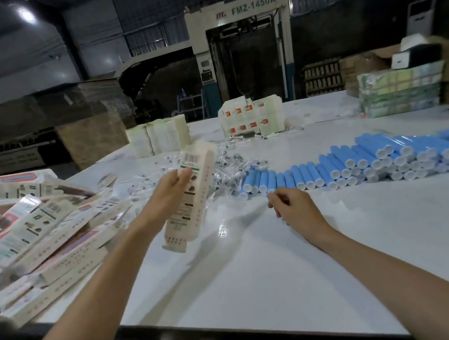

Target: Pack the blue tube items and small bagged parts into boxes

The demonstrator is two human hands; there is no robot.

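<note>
**Grip, left hand** (pixel 169 191): fingers and thumb clasp the upper part of one long printed box (pixel 192 195). It is held clear of the table (pixel 262 266), its long axis steep, the top leaning away and to the right. The lower end flap appears loose, toward the near edge.

**Grip, right hand** (pixel 293 204): fingers loosely curled, nothing seen in them, low over the table.

**Blue tubes** (pixel 363 162): laid side by side in a band across the table's middle, heaping up toward the right edge. White caps face the near edge and long axes point toward the far edge. The band's left end lies just beyond the right hand's fingers, so the right hand is clearly the nearer and the free one. Likely next is a short reach forward. A tube would then need tilting to match the box's axis.

**Small bagged parts** (pixel 225 166): a loose clear heap beyond the held box, touching the tubes' left end.

**Packed boxes** (pixel 35 229): a heap along the left edge.

**Flat carton stacks** (pixel 159 136): standing toward the far edge.
</note>
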